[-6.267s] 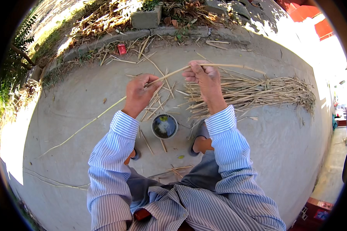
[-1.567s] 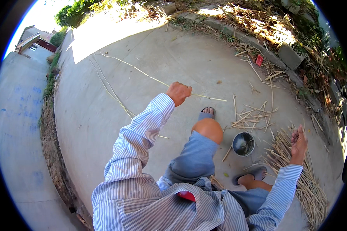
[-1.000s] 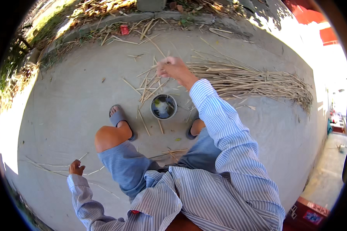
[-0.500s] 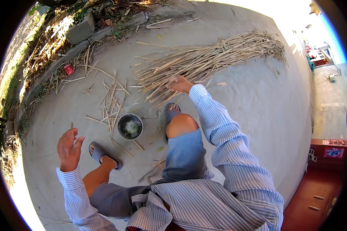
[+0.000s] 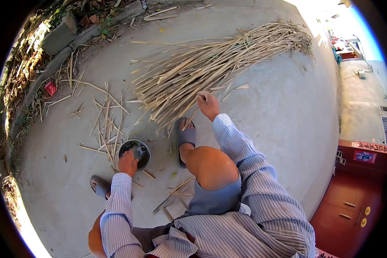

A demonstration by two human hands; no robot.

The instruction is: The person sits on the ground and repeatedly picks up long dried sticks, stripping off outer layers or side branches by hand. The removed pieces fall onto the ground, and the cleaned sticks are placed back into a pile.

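Note:
My left hand (image 5: pixel 128 163) is over the near left rim of a small round bucket (image 5: pixel 148 160) of dark liquid. Its fingertips point down and are partly hidden, so I cannot tell whether they grip anything. My right hand (image 5: pixel 207 105) is beside the lower edge of a large bundle of dry, straw-coloured stalks (image 5: pixel 210 64). Its fingers are curled closed, and what they hold, if anything, is hidden. The bundle lies on the concrete, its cut ends fanned toward the left.
Loose short stalks (image 5: pixel 109 122) lie scattered left of the bucket. More pieces (image 5: pixel 176 191) lie between my feet, which wear grey sandals (image 5: pixel 185 136). A small red packet (image 5: pixel 50 89) lies near the stone edging (image 5: pixel 58 36). Red doors (image 5: pixel 352 200) stand at the lower right.
My left hand has moved right, from beside the left foot to the bucket. My right hand has drawn back from over the stalks to their lower edge. The view has shifted slightly.

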